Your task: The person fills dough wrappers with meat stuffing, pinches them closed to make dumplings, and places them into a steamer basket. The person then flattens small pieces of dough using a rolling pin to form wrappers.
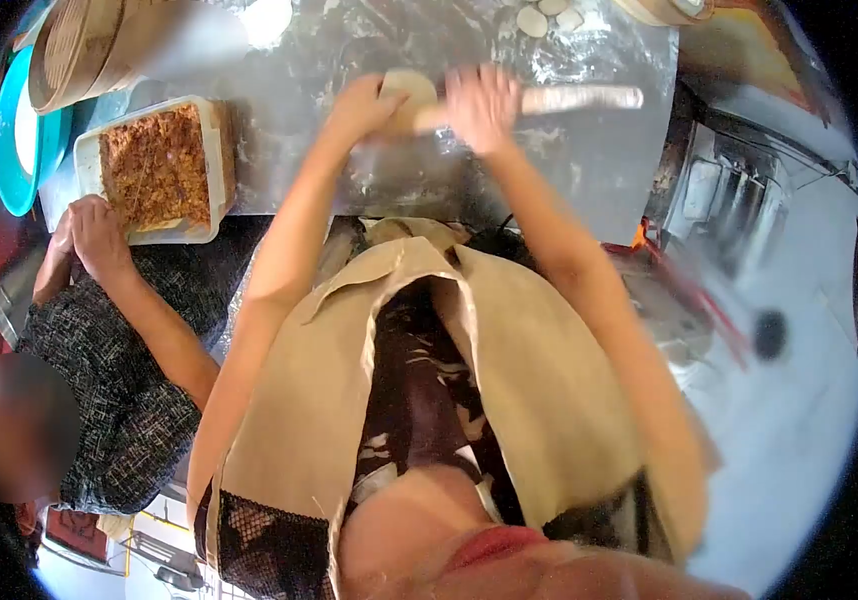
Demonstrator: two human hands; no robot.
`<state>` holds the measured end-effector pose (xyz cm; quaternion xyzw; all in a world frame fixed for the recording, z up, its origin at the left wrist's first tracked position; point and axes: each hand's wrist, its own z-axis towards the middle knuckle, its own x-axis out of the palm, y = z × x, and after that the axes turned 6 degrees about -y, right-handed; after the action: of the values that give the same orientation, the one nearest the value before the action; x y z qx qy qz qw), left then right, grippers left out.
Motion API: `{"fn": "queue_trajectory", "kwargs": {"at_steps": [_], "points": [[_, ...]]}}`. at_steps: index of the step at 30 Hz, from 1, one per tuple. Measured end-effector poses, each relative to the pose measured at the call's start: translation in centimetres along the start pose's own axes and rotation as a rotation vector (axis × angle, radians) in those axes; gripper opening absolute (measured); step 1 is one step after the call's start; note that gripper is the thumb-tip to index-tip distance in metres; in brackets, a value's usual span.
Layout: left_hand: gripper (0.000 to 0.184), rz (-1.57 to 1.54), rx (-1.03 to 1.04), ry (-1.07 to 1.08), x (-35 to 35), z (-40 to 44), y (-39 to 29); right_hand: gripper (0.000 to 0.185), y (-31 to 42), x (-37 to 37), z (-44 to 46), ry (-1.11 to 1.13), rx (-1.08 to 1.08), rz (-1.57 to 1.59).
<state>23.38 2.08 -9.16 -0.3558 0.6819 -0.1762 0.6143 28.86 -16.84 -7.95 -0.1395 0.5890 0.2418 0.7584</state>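
Observation:
A wooden rolling pin lies across the floured metal table. My right hand is closed over the pin, palm down. At the pin's left end is a flat round piece of dough. My left hand is at the dough's left edge, its fingers bent against it with the thumb on top. Part of the dough is hidden by that hand.
A co-worker's hands are beside a plastic tub of reddish filling on the left. Behind it stand a turquoise basin and bamboo steamers. Small dough rounds lie at the table's back. Another steamer is back right.

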Motion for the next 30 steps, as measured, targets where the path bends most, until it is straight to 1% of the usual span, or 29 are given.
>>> {"fn": "queue_trajectory", "kwargs": {"at_steps": [1, 2, 3, 4, 5, 6, 7, 8, 9, 10, 11, 12, 13, 14, 15, 17, 18, 19, 20, 21, 22, 24, 25, 26, 27, 28, 29, 30], "points": [[0.028, 0.004, -0.001, -0.005, -0.8, 1.8, -1.0, 0.026, 0.3, 1.8, 3.8, -0.029, 0.121, 0.043], [0.03, 0.094, 0.06, 0.074, -1.9, 4.3, -2.0, 0.031, 0.6, 2.9, 6.4, -0.052, 0.245, 0.085], [0.033, 0.186, 0.124, 0.159, -2.3, 5.3, -2.3, 0.031, 0.9, 1.7, 6.1, -0.05, 0.25, 0.088], [0.033, 0.199, 0.139, 0.144, -2.8, 5.4, -1.5, 0.031, 1.2, 0.1, 6.7, 0.089, 0.179, 0.066], [0.035, -0.007, -0.066, 0.072, -2.7, 4.8, 0.4, 0.031, 1.4, -1.2, 6.8, 0.238, 0.101, 0.042], [0.038, -0.223, -0.285, 0.012, -2.3, 3.4, 1.8, 0.03, 0.4, 0.3, 2.2, 0.013, -0.07, 0.064], [0.038, -0.229, -0.291, 0.006, -2.2, 2.1, 2.5, 0.029, 0.3, -0.3, -1.2, -0.029, -0.026, 0.037], [0.038, -0.224, -0.237, 0.033, -2.1, 0.3, 2.9, 0.032, 0.4, -1.4, -3.8, -0.041, -0.031, 0.101], [0.039, -0.218, -0.188, 0.067, -1.9, -1.4, 2.9, 0.032, 0.3, -0.9, -3.0, -0.033, -0.034, 0.1], [0.036, -0.103, -0.161, -0.013, -2.4, -1.6, 0.2, 0.033, 0.6, -0.2, -1.4, -0.014, 0.012, 0.081], [0.036, -0.104, -0.164, -0.016, -2.4, 0.0, -0.5, 0.033, 1.0, 0.4, 1.0, -0.006, 0.053, 0.061], [0.036, -0.025, -0.147, 0.035, -2.3, 2.4, -0.5, 0.031, 2.1, -0.2, 4.4, 0.165, 0.091, -0.037], [0.036, 0.054, -0.133, 0.095, -2.6, 3.7, -0.7, 0.031, 1.7, 1.2, 4.7, 0.169, 0.092, -0.035], [0.037, 0.062, -0.111, 0.292, -4.9, 4.9, -1.1, 0.03, 1.2, 2.9, 5.0, 0.123, 0.022, 0.002], [0.037, 0.072, -0.1, 0.281, -5.2, 4.2, 0.0, 0.03, 0.8, 3.9, 5.4, 0.063, -0.051, 0.038], [0.037, -0.285, -0.28, -0.098, -4.3, 0.3, 3.3, 0.03, 1.0, 0.4, -0.8, 0.042, -0.086, 0.064], [0.039, -0.39, -0.301, 0.027, -4.8, -1.0, 4.1, 0.03, 1.3, -0.4, -0.8, 0.042, -0.095, 0.065], [0.039, -0.392, -0.311, 0.032, -4.8, -0.9, 3.4, 0.03, 1.8, -1.1, -1.1, 0.092, -0.032, 0.1], [0.038, -0.31, -0.347, 0.059, -4.7, -0.9, 2.6, 0.03, 2.6, -1.5, -1.5, 0.148, 0.038, 0.136], [0.037, -0.225, -0.37, 0.073, -4.7, -0.5, 2.0, 0.029, 3.0, 0.1, 1.1, 0.123, 0.039, 0.069], [0.037, -0.22, -0.357, 0.065, -4.3, 0.6, 2.6, 0.029, 3.5, 2.2, 4.2, 0.082, 0.041, -0.003], [0.037, 0.036, -0.161, 0.081, -3.6, 3.5, 4.2, 0.029, 4.5, 2.8, 5.8, 0.073, 0.03, 0.033], [0.038, 0.029, -0.193, 0.133, -5.2, 3.9, 3.4, 0.029, 3.8, 2.8, 6.8, 0.068, 0.011, 0.073], [0.039, 0.019, -0.242, 0.198, -6.8, 3.0, 2.6, 0.028, 2.7, 1.8, 4.7, 0.055, 0.018, 0.163], [0.039, 0.104, -0.25, 0.002, -7.0, 2.4, 3.4, 0.028, 1.5, 0.7, 1.5, 0.039, 0.027, 0.253], [0.039, 0.185, -0.256, -0.194, -6.5, 2.4, 4.0, 0.027, -0.7, 0.8, -1.1, -0.191, -0.02, 0.204], [0.039, 0.186, -0.239, -0.186, -5.4, 3.3, 2.3, 0.027, -2.8, 0.5, -2.9, -0.418, -0.075, 0.152], [0.04, 0.352, -0.06, -0.381, -3.2, 3.9, -0.5, 0.027, -4.4, -0.3, -3.8, -0.417, -0.063, 0.147]]}}
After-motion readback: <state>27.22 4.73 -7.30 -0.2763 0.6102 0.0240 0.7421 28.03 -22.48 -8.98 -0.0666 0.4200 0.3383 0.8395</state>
